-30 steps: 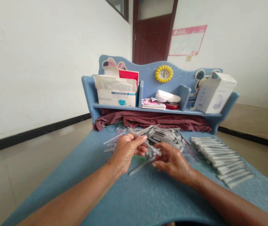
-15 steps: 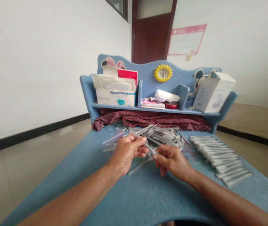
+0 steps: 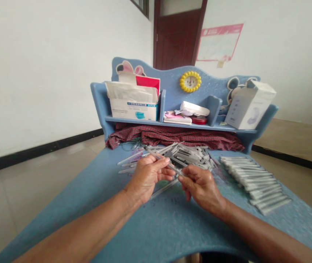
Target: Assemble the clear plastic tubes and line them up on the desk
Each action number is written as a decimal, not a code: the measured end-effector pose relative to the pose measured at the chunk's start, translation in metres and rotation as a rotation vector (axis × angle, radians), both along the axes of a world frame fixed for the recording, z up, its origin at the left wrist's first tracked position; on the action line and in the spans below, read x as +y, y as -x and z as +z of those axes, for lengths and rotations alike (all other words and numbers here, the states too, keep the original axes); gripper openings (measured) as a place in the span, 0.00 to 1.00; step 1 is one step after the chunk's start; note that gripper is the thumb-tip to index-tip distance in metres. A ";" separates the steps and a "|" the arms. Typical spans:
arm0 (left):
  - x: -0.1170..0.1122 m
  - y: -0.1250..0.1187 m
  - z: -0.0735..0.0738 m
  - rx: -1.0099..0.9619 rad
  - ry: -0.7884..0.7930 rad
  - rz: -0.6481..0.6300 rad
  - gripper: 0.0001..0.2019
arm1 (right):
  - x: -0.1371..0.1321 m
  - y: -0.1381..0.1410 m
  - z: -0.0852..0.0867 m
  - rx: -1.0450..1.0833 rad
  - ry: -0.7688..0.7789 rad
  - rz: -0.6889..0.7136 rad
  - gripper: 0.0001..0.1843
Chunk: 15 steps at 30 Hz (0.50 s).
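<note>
My left hand (image 3: 146,177) is closed around a thin clear plastic tube (image 3: 156,156) that slants up to the left. My right hand (image 3: 201,186) pinches the lower right end of the same tube, fingers curled. Both hands hover over the blue desk top (image 3: 156,226). Just behind them lies a loose heap of similar grey-white tubes (image 3: 189,155). A second tube (image 3: 164,188) lies on the desk under my hands.
A neat row of finished tubes (image 3: 256,180) lies at the right. A red checked cloth (image 3: 178,137) runs under the desk's shelf. The shelf holds a mask box (image 3: 132,104), papers (image 3: 178,118) and a white carton (image 3: 247,106). A brown door (image 3: 176,34) stands behind.
My right hand rose from the desk and closed on the lower end of the tube that my left hand holds. The view tilted down slightly.
</note>
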State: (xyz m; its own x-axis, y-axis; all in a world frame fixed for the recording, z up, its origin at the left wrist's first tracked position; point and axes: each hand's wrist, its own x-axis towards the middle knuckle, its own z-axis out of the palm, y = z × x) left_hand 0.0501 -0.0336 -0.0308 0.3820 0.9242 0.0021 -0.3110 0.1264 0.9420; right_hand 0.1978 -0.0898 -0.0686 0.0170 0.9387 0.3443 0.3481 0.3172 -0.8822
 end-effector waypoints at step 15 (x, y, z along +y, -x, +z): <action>0.005 0.002 -0.001 0.174 -0.044 -0.044 0.07 | 0.002 -0.012 0.006 -0.195 0.051 0.176 0.12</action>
State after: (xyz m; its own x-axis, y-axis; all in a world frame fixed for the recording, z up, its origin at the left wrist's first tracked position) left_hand 0.0482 -0.0284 -0.0317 0.4205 0.9069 -0.0275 -0.1378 0.0939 0.9860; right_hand 0.2102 -0.0876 -0.0623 -0.2101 0.9375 0.2775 0.4563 0.3451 -0.8202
